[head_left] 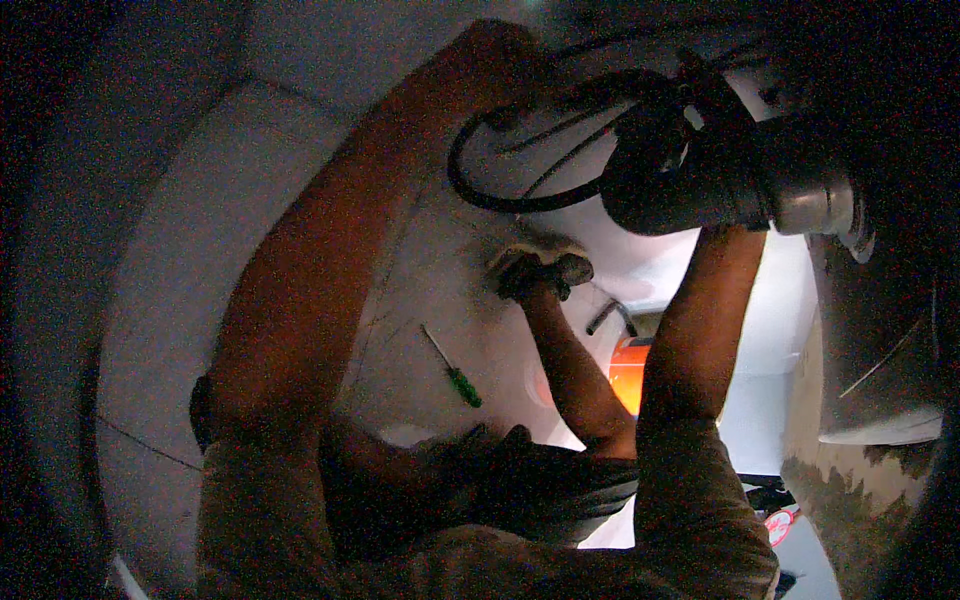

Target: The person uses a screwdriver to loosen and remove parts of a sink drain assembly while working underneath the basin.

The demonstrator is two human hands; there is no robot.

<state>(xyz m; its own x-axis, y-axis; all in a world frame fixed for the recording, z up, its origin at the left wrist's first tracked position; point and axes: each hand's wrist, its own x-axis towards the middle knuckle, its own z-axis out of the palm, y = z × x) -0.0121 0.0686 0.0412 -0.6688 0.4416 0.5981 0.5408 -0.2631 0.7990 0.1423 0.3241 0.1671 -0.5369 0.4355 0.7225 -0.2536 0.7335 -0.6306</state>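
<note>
My left forearm (310, 240) rises to the upper middle. There my left hand (500, 55) is at the black hoses (530, 203); its fingers are lost in the dark. My right forearm (705, 310) goes up behind a thick dark drain pipe (690, 190) with a pale metallic collar (815, 210). The right hand is mostly hidden behind the pipe and in shadow, so its grip cannot be made out. A dark hose loops from the pipe toward my left hand.
A screwdriver (462, 385) with a green handle lies on the pale tiled surface. My foot in a dark shoe (540, 272) rests beyond it. An orange bucket (628, 375) and a bent dark pipe piece (605, 317) stand near my leg. At right is a curved pale basin-like edge (880, 425).
</note>
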